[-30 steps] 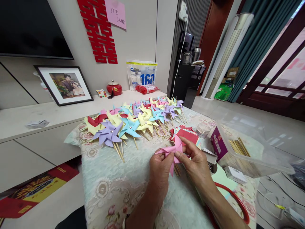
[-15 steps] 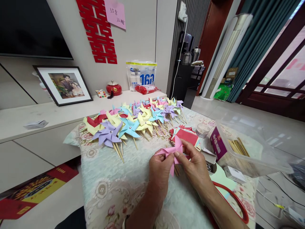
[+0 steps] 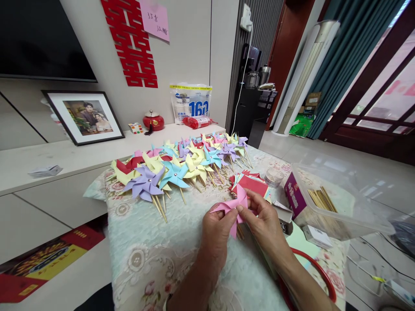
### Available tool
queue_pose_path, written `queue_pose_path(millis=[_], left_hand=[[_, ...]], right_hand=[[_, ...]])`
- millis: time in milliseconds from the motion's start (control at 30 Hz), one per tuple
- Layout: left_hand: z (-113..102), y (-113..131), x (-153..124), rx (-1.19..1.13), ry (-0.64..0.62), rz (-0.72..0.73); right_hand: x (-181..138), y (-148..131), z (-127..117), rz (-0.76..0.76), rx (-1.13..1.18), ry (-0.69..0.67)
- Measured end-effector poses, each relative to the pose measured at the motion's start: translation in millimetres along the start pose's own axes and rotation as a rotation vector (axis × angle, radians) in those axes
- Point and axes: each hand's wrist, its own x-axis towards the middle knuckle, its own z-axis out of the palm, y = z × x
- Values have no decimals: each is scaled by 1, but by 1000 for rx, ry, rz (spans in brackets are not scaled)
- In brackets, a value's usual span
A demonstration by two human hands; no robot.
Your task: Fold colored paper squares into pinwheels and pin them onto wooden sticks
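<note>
Between both hands is a pink paper pinwheel (image 3: 240,198), its blades folded in toward the middle. My left hand (image 3: 218,231) is closed on its left side, the thumb pressed near the centre. From the right, my right hand (image 3: 264,220) pinches it with thumb and fingers, its thumb tip also at the centre. Thin wooden sticks (image 3: 240,232) show just below the pink paper; whether one is joined to it I cannot tell. Just behind the hands lies a stack of coloured paper squares (image 3: 254,185), red on top. A small open box (image 3: 285,218) sits beside my right hand.
Finished pinwheels on sticks, such as a purple one (image 3: 147,180), crowd the table's far side. To the right are a clear plastic bin (image 3: 350,226) with wooden sticks, a round clear container (image 3: 274,177), a small white box (image 3: 317,236) and a red curved handle (image 3: 319,268).
Both hands keep hold of the pink pinwheel, with barely any movement. The whole view has shifted slightly.
</note>
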Motion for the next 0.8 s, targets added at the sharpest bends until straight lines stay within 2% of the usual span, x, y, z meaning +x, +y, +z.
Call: queue_pose_path(millis=[167,267,400,467,567,667,800], left_hand=[[0,7,1,-68,-32,-9],[-7,6,7,-100,-9,29],[-17,0,15,-88,74,-18],[-20,-1,18,-89,94,-49],[-21,-1,19,-95,157,-21],[-21,2,19,-116,209,11],[-21,4,19,-138,209,-12]], right_hand=[[4,9,-6,13,112,-33],[8,5,-19,-40,115,70],[10,-17,-44,-139,179,211],[7,-28,-55,-147,208,262],[1,-35,-69,-163,233,330],[-1,-35,-87,-179,91,397],[15,-37,-133,-166,-315,448]])
